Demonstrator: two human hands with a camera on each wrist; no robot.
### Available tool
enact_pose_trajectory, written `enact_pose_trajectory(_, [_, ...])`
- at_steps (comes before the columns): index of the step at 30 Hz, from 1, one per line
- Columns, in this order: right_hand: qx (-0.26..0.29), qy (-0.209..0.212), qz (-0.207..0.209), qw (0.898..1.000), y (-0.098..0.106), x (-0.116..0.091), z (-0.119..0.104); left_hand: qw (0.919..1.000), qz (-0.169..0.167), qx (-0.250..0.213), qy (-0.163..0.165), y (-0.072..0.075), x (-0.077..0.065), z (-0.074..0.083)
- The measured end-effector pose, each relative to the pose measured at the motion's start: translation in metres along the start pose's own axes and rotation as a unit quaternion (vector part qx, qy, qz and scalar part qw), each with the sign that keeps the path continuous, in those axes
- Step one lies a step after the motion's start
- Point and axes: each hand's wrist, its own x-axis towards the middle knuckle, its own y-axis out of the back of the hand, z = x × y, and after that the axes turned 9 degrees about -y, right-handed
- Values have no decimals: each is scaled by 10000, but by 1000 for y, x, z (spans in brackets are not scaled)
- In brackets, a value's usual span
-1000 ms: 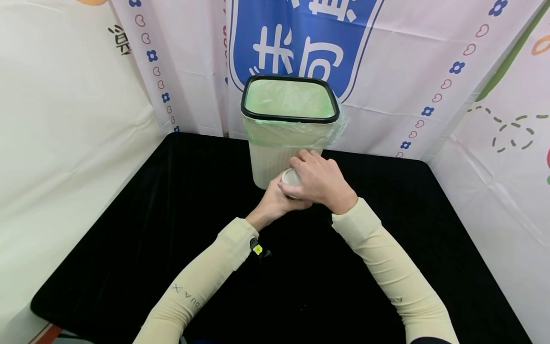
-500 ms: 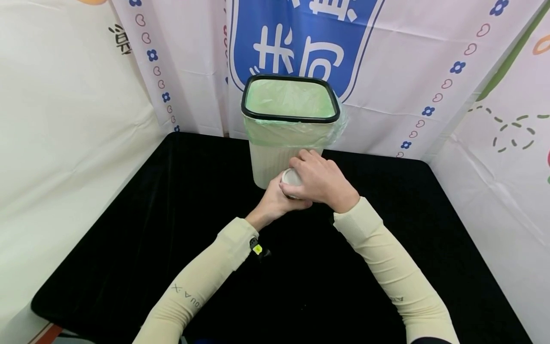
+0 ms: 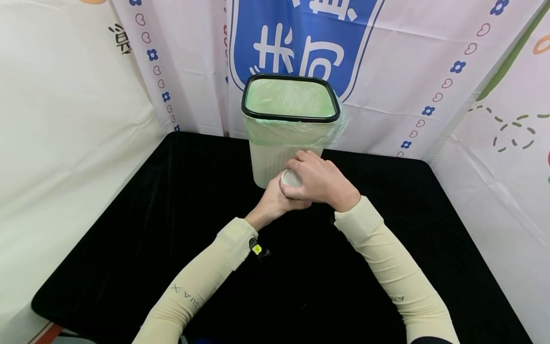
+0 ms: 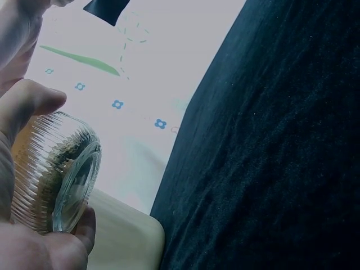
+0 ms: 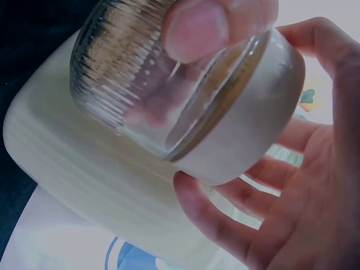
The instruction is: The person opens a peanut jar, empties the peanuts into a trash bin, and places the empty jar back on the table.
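A ribbed clear glass jar holds light brown, grainy contents. In the left wrist view its thick glass base faces outward, and my left hand wraps round its body. My right hand grips the round white lid by its rim, thumb on one side and fingers on the other. The lid sits on the jar's mouth, and its top shows between both hands in the head view. The jar is tilted, held just in front of a bin. In the head view the hands hide most of the glass.
Behind the hands stands a pale bin with a black rim ring and a light green bag lining it. A black cloth covers the table. White printed curtains hang at the back and sides.
My right wrist has shifted slightly to the right and away, its fingers turning a little with it round the lid. The left hand and the bin look nearly unchanged.
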Motion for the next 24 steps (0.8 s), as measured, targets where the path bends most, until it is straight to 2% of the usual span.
enact_pose_trajectory(14, [217,259,-265,9991,4,2,3,9999,-44,42,126,1,1,1])
enact_pose_trajectory(24, [438,464,-276,9976,3,1,5,9997,90,186,107,-1,-1,0])
